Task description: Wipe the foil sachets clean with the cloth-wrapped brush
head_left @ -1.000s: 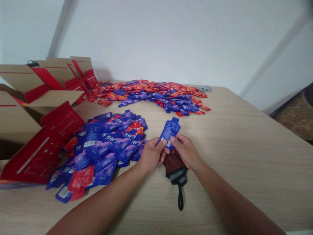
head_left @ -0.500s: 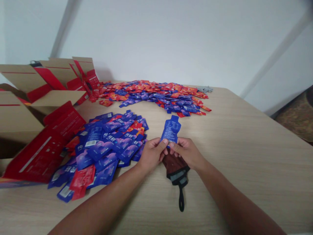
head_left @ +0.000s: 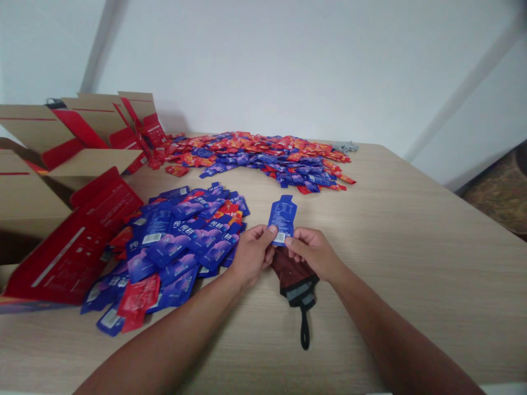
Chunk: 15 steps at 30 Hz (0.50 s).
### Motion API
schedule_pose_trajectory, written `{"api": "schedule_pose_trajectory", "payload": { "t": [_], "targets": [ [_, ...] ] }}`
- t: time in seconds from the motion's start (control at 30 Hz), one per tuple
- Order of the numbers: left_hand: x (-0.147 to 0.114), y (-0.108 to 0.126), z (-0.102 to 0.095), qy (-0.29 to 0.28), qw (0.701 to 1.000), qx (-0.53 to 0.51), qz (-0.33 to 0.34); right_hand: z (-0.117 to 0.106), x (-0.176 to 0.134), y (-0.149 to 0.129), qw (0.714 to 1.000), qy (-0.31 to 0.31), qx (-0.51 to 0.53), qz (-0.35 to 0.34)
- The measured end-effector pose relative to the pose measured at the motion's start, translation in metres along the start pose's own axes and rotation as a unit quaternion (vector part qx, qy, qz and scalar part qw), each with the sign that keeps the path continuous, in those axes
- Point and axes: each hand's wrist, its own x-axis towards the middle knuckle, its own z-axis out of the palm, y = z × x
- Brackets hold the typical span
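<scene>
Fingers (head_left: 269, 236) and thumbs cover the lower corners of a blue packet (head_left: 282, 213) in the head view, and the fingertips behind it are mostly hidden. The small print on its back is too fine to read. A brown cloth bundle (head_left: 291, 274) with a black loop (head_left: 304, 329) lies on the table (head_left: 411, 263) below the packet, its upper end lost behind the hands. Open cardboard boxes (head_left: 28, 192) with red flaps (head_left: 88, 236) run off the left edge, and what they contain cannot be seen. Something black behind them and a grey thing (head_left: 346, 147) at the right end of the far pile (head_left: 263, 153) are hard to make out.

Half a second earlier the packet leaned to the right and the thumbs hid most of its barcode; now it stands straighter, a little further left, with the barcode plain between them. The near pile (head_left: 185, 236) of blue and red packets looks the same.

Both forearms come in from the bottom edge and converge near the middle. The left hand (head_left: 253, 255), just beside the near pile, pinches the packet's lower left corner under its thumb. The right hand (head_left: 317, 252) grips the lower right corner between thumb and bent fingers, neck end pointing away from the person.
</scene>
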Motion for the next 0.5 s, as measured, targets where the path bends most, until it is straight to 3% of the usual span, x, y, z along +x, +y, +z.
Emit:
{"api": "schedule_pose_trajectory", "payload": {
  "t": [0.2, 0.33, 0.4, 0.5],
  "targets": [
    [0.003, 0.004, -0.001, 0.011, 1.000, -0.011, -0.008, -0.003, -0.002, -0.005, 0.996, -0.069, -0.049, -0.008],
    [0.005, 0.009, -0.004, 0.030, 0.999, -0.017, 0.003, -0.006, -0.002, -0.003, 0.995, -0.032, -0.090, -0.033],
    [0.007, 0.011, -0.005, 0.036, 0.999, -0.018, 0.016, -0.005, -0.003, -0.001, 0.979, -0.012, -0.190, -0.076],
    [0.008, 0.012, -0.007, 0.041, 0.999, -0.014, 0.028, -0.001, -0.006, 0.003, 0.923, -0.027, -0.363, -0.123]
  ]
}}
